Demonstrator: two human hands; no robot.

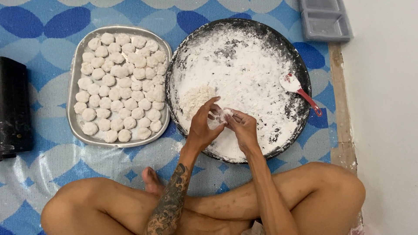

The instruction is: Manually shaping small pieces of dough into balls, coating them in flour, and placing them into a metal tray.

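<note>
Left hand (pixel 203 126): fingers curled, pinching a small white dough piece (pixel 224 115) over the near side of the round dark pan (pixel 305 78).
Right hand (pixel 242 127): fingers apparently closed on the same piece, partly hidden.
Pan: floured; red-handled spatula (pixel 299 90) at its right.
Metal tray (pixel 75 87): rows of dough balls (pixel 122 82), left of the pan.

light: bright, soft, shining evenly from above | shadows: small faint ones lying under the hands (pixel 224 124) | glare: white flour (pixel 244 74) is looking washed out | blur: none, all sharp | edges: wall at 3 o'clock is glowing pale
</note>
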